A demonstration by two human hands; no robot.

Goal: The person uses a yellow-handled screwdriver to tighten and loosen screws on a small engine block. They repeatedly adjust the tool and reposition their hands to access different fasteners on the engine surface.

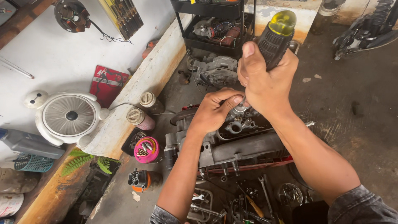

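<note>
Pink tub holds screws beside the engine; right hand grips a screwdriver, left hand pinches its tip.

This is a small repair workshop for engines, probably motorcycle ones. A dirty, oil-stained concrete floor carries an opened engine, and more engine parts lie behind it. Wrenches and other loose tools are spread on the floor near the engine. A black rack holds used parts and wires. A pink tub contains screws and bits, and a white fan stands at the wall.
</note>
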